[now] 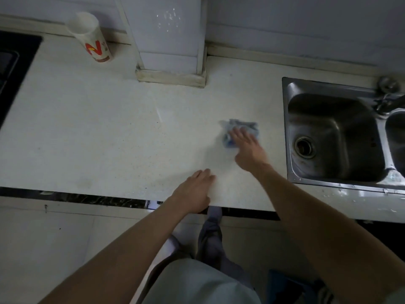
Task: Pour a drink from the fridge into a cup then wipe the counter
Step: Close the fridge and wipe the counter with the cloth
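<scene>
A crumpled blue cloth [240,128] lies on the white counter [98,128], a little left of the sink. My right hand [247,148] presses down on it with straight, spread fingers. At the counter's front edge my left hand [196,189] rests flat, fingers straight, holding nothing. A white paper cup [91,37] with a red and yellow logo stands at the back left by the wall; what it holds is hidden.
A steel double sink [328,137] with a tap [386,97] is set into the counter on the right. A tiled pillar [171,40] juts onto the counter at the back middle. A black hob [13,69] sits at the far left.
</scene>
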Motion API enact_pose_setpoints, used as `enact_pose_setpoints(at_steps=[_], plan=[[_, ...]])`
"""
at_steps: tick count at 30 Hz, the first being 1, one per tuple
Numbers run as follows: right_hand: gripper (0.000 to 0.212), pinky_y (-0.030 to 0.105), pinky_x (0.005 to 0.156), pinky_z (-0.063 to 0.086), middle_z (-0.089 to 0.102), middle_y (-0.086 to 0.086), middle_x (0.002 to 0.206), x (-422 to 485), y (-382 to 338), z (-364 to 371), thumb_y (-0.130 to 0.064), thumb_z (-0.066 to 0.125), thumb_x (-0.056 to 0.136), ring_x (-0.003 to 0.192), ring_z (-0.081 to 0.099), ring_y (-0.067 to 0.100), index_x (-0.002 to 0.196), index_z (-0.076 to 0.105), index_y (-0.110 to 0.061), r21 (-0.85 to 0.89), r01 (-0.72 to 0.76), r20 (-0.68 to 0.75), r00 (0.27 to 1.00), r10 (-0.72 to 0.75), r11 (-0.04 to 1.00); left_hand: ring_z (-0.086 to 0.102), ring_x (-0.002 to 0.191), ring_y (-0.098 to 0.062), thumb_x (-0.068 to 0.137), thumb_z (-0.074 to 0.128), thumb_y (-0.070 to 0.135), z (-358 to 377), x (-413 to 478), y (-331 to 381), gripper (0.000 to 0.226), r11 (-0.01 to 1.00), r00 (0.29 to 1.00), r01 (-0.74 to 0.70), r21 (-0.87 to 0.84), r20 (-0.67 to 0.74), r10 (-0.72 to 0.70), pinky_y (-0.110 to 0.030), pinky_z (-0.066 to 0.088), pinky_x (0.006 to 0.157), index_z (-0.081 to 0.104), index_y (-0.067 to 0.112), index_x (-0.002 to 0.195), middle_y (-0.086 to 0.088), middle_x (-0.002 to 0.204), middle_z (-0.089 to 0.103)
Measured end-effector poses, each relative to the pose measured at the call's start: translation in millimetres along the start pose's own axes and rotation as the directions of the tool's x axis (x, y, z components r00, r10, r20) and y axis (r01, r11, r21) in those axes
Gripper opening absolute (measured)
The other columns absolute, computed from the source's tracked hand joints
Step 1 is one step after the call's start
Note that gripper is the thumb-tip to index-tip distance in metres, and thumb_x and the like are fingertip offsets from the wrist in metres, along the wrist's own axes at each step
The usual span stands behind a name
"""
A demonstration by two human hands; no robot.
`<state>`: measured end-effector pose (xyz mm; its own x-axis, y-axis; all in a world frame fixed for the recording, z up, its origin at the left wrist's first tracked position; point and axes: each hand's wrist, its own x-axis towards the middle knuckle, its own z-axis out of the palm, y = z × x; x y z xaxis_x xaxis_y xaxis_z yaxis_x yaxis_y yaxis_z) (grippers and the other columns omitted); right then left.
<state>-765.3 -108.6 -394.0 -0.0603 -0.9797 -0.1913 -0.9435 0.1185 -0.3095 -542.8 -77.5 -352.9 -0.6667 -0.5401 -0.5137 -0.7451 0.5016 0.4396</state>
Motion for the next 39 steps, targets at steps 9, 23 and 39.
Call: enact_pose_setpoints(at_steps=[9,23,39], plan=[[0.084,0.047,0.121,0.011,0.010,0.004,0.162,-60,30,11,-0.011,0.053,0.078,0.149,0.005,0.027,0.154,0.015,-0.017,0.025,-0.542,0.015,0.841,0.541,0.840,0.022,0.141,-0.025,0.087,0.049,0.010,42,-42,-13,0.046,0.994,0.987,-0.005,0.106,-0.157,0.022,-0.036,0.026,0.115,0.048,0.004,0.133,-0.009,0.156,0.021],[0.088,0.040,0.123,0.005,0.009,-0.007,0.162,-110,-36,35,0.009,0.044,0.077,0.150,-0.002,0.012,0.154,0.018,-0.024,0.030,0.054,0.060,0.997,-0.056,0.998,0.017,0.146,-0.030,0.084,0.051,0.006,53,-49,-25,0.058,0.996,0.974,-0.072,0.055,-0.210,0.082,-0.036,0.016,0.121,0.041,0.002,0.141,-0.015,0.159,0.019],[0.084,0.044,0.122,0.003,0.008,0.010,0.163,-153,-132,71,-0.009,0.051,0.078,0.150,-0.001,0.028,0.154,0.015,-0.011,0.097,-0.453,0.001,0.891,0.455,0.886,0.017,0.145,-0.030,0.083,0.052,0.013,50,-78,-53,0.064,0.996,0.960,0.026,0.081,-0.279,-0.002,-0.036,0.016,0.121,0.033,-0.002,0.142,-0.019,0.157,0.019]])
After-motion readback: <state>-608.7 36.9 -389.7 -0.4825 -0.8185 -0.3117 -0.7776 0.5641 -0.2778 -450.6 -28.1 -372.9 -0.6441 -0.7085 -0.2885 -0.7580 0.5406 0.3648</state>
